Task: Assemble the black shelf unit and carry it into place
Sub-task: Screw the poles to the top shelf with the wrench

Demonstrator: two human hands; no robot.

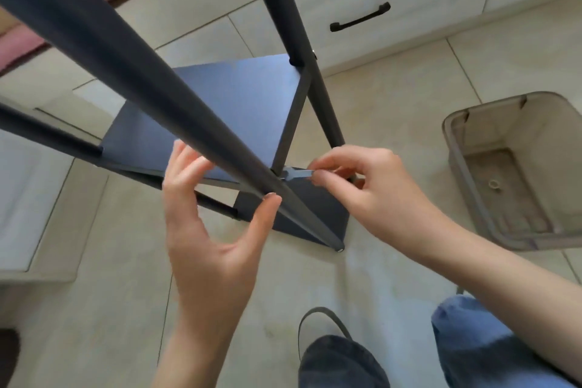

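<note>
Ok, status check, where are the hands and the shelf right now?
Right hand pinching small wrench at front pole joint. Left hand open around pole, thumb touching. Black shelf unit upright, shelf mounted. Grey bin beside, clear.

Both the left hand (204, 230) and the right hand (362, 186) are bare, with no rings, watch or gloves, and the forearms are uncovered as far as the lower edge of the view, no sleeve showing. The fingernails are short and unpainted. Below, the legs wear blue jeans (478, 343), one knee a lighter blue and the other darker.
</note>
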